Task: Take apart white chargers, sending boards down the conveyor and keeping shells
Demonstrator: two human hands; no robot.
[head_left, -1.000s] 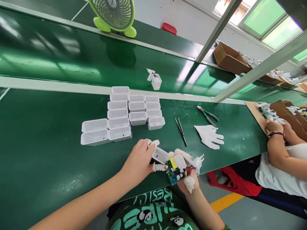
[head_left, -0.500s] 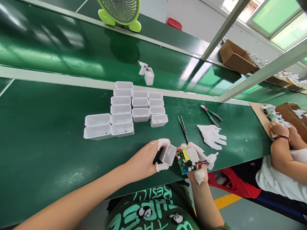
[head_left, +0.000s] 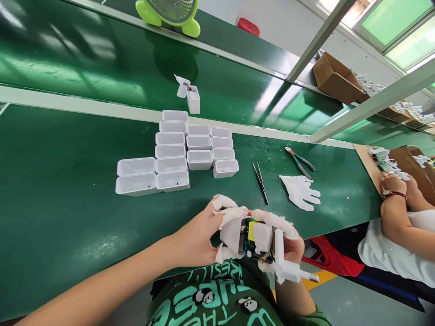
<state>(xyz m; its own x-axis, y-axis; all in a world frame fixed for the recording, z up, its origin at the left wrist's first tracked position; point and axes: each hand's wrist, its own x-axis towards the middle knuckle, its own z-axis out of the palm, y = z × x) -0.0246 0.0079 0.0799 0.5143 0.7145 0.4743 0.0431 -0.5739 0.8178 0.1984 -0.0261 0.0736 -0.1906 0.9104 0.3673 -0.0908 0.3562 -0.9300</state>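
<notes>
My left hand is closed around a small white plastic case, its open end facing right. In my right hand is a green circuit board with a yellow-wrapped part and a white block on it. The board's left end sits at the mouth of the case, partly inside it. A white plug cover with a protruding plug hangs at the board's right end, joined by dark wires. White wrappings cover several of my fingertips. My right fingers hide part of the board.
Several empty white cases stand in rows. Beyond them is a case with a board inside. Tweezers, pliers and a white glove lie on the green table. At right, another person's hands work beside a cardboard box.
My hands have come together, and the board's left end has entered the mouth of the case. The plug cover has swung downward, plug pointing right. The camera view has shifted slightly.
</notes>
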